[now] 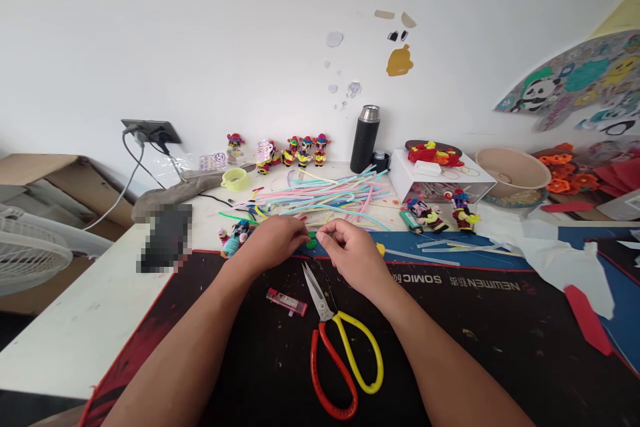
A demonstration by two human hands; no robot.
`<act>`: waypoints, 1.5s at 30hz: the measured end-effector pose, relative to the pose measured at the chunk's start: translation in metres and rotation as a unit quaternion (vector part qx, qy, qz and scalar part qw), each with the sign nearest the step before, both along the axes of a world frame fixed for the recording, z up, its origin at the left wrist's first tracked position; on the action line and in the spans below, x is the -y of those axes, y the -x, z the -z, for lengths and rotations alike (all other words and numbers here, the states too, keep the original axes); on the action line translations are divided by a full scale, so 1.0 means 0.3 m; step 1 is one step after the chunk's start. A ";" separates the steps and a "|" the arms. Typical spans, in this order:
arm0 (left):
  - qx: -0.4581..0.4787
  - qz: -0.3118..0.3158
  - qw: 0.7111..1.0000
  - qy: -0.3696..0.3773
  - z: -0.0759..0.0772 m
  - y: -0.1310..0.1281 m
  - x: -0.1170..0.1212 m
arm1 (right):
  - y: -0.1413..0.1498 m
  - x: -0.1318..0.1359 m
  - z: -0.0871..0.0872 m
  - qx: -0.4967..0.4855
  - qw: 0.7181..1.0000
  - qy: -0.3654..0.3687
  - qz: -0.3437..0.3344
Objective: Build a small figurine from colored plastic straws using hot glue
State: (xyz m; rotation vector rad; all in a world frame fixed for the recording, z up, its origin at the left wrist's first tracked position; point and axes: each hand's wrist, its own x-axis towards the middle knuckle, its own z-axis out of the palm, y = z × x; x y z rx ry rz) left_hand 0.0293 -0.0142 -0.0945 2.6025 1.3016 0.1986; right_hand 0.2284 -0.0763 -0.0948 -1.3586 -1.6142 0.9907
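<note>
My left hand [283, 240] and my right hand [353, 255] meet above the back edge of the black mat, fingers pinched. Between their fingertips is a small green piece [311, 241], rounded in outline; its material is too small to make out. Both hands appear closed on it. Below them lie scissors [325, 310] with one red and one yellow handle, blades partly apart and pointing away from me. A pink lighter [287, 301] rests left of the blades. Just beyond my hands spreads a loose pile of pastel pipe cleaners [325, 193].
Several small colourful figures [305, 151] stand along the wall, near a black flask [365, 140]. A white box [440, 177] and a beige bowl [513, 170] are at right, by crumpled tissue [545, 253]. At left are a dark phone-like object [165, 240] and a fan [30, 250].
</note>
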 end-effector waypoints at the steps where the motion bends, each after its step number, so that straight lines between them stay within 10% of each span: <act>1: 0.009 -0.009 1.000 0.001 -0.004 0.002 -0.003 | 0.000 0.000 0.001 0.000 1.000 0.000 0.000; 45: -0.117 -0.043 0.990 -0.071 0.001 -0.115 -0.002 | 0.002 0.002 -0.007 0.013 1.000 -0.008 -0.006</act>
